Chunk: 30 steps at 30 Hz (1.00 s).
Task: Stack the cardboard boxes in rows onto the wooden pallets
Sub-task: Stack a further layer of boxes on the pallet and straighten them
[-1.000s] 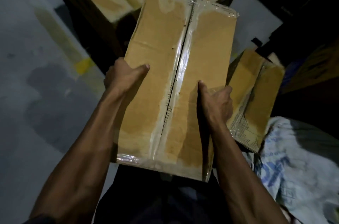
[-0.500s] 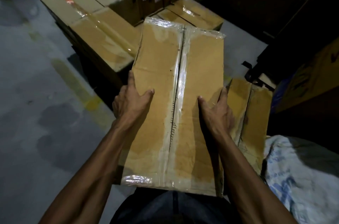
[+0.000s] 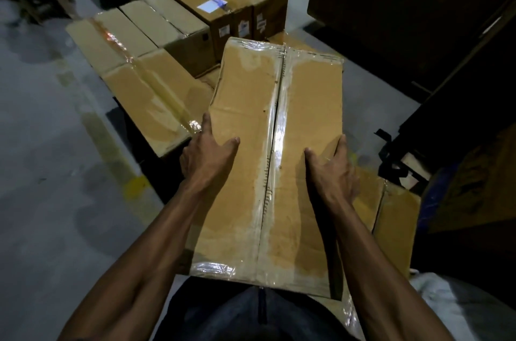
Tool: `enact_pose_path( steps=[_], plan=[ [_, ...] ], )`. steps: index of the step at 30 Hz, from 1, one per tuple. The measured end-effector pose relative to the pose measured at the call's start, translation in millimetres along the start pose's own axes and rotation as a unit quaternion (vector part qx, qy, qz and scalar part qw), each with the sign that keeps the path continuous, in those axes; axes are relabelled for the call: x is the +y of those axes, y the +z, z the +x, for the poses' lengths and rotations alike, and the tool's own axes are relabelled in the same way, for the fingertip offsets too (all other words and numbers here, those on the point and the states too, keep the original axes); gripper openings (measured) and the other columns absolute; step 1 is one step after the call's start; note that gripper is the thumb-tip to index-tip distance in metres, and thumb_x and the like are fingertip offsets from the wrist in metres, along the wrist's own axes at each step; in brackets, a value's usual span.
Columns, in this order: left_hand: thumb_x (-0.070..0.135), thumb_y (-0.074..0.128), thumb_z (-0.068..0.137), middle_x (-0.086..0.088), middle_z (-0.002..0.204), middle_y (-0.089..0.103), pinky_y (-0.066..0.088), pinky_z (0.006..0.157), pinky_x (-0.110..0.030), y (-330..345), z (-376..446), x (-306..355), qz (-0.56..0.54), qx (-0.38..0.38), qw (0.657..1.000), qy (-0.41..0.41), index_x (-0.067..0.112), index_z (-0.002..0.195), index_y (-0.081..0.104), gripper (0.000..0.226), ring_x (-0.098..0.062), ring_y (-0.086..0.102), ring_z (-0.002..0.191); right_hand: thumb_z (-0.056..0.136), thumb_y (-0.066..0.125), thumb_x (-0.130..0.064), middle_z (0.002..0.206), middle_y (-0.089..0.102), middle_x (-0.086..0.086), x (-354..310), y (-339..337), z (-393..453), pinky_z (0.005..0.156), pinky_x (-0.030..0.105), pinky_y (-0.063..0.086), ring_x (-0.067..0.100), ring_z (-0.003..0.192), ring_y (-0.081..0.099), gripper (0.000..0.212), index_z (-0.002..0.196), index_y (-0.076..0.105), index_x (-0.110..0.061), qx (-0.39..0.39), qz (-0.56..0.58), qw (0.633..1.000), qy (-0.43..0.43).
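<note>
I have carried the long tan taped cardboard box [image 3: 275, 162] closer to the pallet stack, so placing comes next. My left hand [image 3: 206, 162] and right hand [image 3: 333, 170] grip its long sides, thumbs on top. About six flat brown cardboard boxes [image 3: 150, 95] already lie in rows ahead.

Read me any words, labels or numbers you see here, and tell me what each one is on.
None can be read.
White label on top of a stacked box: glare, blank.
Small stickers on the stacked boxes' sides: too small.
Print along the held box seam: blurred.
</note>
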State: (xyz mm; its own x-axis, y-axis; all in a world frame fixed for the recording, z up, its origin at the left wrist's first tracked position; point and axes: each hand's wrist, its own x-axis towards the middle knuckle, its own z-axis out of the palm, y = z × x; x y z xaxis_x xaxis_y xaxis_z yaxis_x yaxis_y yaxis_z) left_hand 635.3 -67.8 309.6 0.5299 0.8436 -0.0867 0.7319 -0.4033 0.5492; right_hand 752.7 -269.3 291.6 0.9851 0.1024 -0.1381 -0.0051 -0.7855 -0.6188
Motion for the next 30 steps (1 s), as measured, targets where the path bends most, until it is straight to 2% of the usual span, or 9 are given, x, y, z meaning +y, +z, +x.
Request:
enact_pose_path(
  steps=[5, 13, 17, 20, 23, 30],
  plan=[
    [0.062, 0.058, 0.090, -0.011, 0.145, 0.052, 0.041, 0.103, -0.043, 9.6, 45.7, 36.7, -0.011, 0.009, 1.000, -0.009, 0.033, 0.161, 0.009, 0.090, -0.036, 0.049, 0.130, 0.088, 0.051, -0.070, 0.139, 0.056, 0.017, -21.7, 2.7, 54.2, 0.096, 0.048, 0.044, 0.043, 0.121, 0.055, 0.088, 0.159, 0.013, -0.035, 0.013, -0.010, 1.000, -0.003],
    [0.063, 0.057, 0.089, -0.010, 0.133, 0.060, 0.046, 0.093, -0.041, 42.5, 168.1, 60.7, -0.012, 0.005, 1.000, -0.003, 0.033, 0.160, 0.011, 0.090, -0.034, 0.057, 0.119, 0.090, 0.051, -0.067, 0.135, 0.059, 0.020, -77.5, 41.2, 156.2, 0.097, 0.048, 0.044, 0.043, 0.120, 0.055, 0.086, 0.159, 0.015, -0.031, 0.016, -0.040, 0.999, 0.004],
    [0.062, 0.058, 0.089, -0.010, 0.136, 0.059, 0.046, 0.095, -0.042, 46.8, 239.9, 82.5, -0.026, -0.014, 0.999, 0.012, 0.033, 0.160, 0.012, 0.089, -0.035, 0.056, 0.121, 0.087, 0.051, -0.069, 0.128, 0.062, 0.017, -113.9, 59.1, 212.4, 0.096, 0.050, 0.048, 0.042, 0.115, 0.058, 0.084, 0.156, 0.020, -0.032, 0.036, -0.046, 0.998, 0.012],
    [0.060, 0.058, 0.091, -0.009, 0.130, 0.062, 0.044, 0.085, -0.036, 44.4, 284.8, 103.4, -0.032, -0.022, 0.999, 0.023, 0.032, 0.160, 0.014, 0.087, -0.033, 0.059, 0.115, 0.081, 0.048, -0.075, 0.123, 0.065, 0.014, -139.2, 66.9, 251.6, 0.093, 0.052, 0.050, 0.041, 0.109, 0.061, 0.085, 0.152, 0.024, -0.035, 0.054, -0.037, 0.998, 0.014],
    [0.058, 0.060, 0.090, -0.007, 0.123, 0.063, 0.046, 0.083, -0.038, 44.3, 319.8, 118.8, -0.037, -0.008, 0.999, 0.022, 0.034, 0.159, 0.017, 0.085, -0.030, 0.060, 0.108, 0.084, 0.052, -0.071, 0.122, 0.065, 0.011, -161.4, 69.7, 282.5, 0.092, 0.049, 0.050, 0.040, 0.108, 0.061, 0.080, 0.150, 0.029, -0.033, 0.059, -0.043, 0.997, 0.011],
    [0.057, 0.058, 0.093, -0.010, 0.130, 0.060, 0.039, 0.084, -0.036, 45.1, 379.0, 140.3, -0.052, -0.014, 0.999, 0.005, 0.032, 0.160, 0.012, 0.085, -0.030, 0.056, 0.116, 0.081, 0.052, -0.072, 0.121, 0.066, 0.008, -199.9, 85.3, 341.3, 0.093, 0.051, 0.051, 0.038, 0.107, 0.062, 0.081, 0.149, 0.031, -0.034, 0.062, -0.037, 0.997, -0.007]
  ],
)
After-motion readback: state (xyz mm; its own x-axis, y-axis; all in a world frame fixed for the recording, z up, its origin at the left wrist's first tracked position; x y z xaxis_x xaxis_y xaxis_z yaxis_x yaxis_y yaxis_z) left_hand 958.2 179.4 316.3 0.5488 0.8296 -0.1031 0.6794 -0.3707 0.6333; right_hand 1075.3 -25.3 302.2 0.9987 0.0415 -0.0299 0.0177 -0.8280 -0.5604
